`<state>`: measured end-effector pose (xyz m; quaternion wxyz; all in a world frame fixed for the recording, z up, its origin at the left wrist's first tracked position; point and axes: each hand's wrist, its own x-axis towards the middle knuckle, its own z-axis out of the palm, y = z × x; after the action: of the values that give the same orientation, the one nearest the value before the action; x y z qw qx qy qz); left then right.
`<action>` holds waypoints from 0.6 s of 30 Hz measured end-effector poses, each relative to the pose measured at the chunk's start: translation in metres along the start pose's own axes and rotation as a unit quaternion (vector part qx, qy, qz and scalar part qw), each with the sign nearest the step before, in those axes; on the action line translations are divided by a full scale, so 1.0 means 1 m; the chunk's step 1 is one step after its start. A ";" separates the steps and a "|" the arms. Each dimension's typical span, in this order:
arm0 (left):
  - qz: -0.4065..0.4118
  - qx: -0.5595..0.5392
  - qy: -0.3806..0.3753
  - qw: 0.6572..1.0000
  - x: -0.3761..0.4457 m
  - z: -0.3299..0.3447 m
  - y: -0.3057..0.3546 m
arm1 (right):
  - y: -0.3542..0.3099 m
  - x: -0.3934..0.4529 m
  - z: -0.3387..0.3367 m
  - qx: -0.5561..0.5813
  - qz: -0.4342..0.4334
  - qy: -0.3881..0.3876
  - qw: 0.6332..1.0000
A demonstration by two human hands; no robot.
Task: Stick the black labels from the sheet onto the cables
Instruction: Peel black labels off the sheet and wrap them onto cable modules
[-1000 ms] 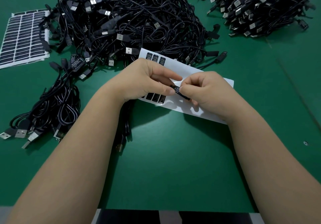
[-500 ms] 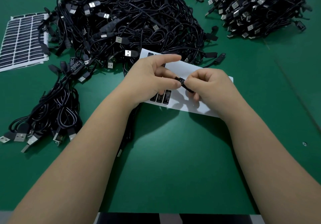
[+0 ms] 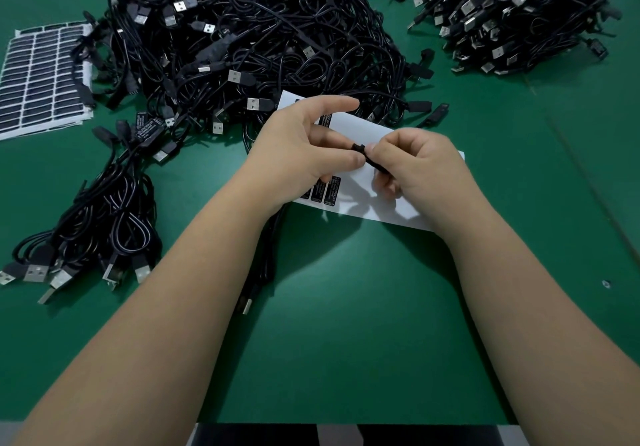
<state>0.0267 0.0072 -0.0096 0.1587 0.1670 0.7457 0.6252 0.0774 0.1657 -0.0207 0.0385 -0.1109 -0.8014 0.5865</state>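
Your green counter [image 3: 346, 324] is smooth and matte. Beyond your fingers lies the big tangled heap of cables [image 3: 263, 40], glossy black cords with square silver plugs; a second, tidier heap [image 3: 512, 13] sits beyond and to the right of your right hand. A small bundle of cables [image 3: 104, 224] lies well to the left of your left forearm, and a full label sheet [image 3: 41, 78], a grid of dark rectangles on white backing, lies far out to the left.

Directly under both hands is the white, slick-looking sheet [image 3: 367, 203]; a few black labels [image 3: 330, 191] with fine white print remain on it just below your left fingers.

Your left hand [image 3: 304, 148] pinches the cable piece [image 3: 362, 153] between thumb and a curled finger, with the index finger stretched straight out above. Your right hand [image 3: 419, 165] has its fingers curled tightly around the other end of the same short black piece, just to the right of your left thumb. Whether a label is already wrapped on it is hard to tell, since your fingertips cover it.

Compared with half a second ago, your hands have barely shifted, the index finger stays raised, and the black piece sits a touch more exposed between them.
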 end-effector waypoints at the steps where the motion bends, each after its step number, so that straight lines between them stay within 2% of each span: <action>1: 0.000 -0.003 0.000 1.000 0.000 0.000 0.000 | 0.000 0.000 0.000 0.000 0.000 -0.001 1.000; 14: -0.027 -0.027 0.010 0.999 0.001 0.000 -0.001 | -0.001 -0.001 -0.002 0.023 -0.006 -0.002 1.000; 18: -0.041 -0.029 -0.009 0.999 0.003 -0.004 -0.003 | 0.000 -0.002 -0.004 0.021 -0.011 -0.018 1.000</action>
<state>0.0223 0.0043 -0.0116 0.1958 0.1379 0.7317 0.6382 0.0799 0.1694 -0.0193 0.0325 -0.0903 -0.7908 0.6045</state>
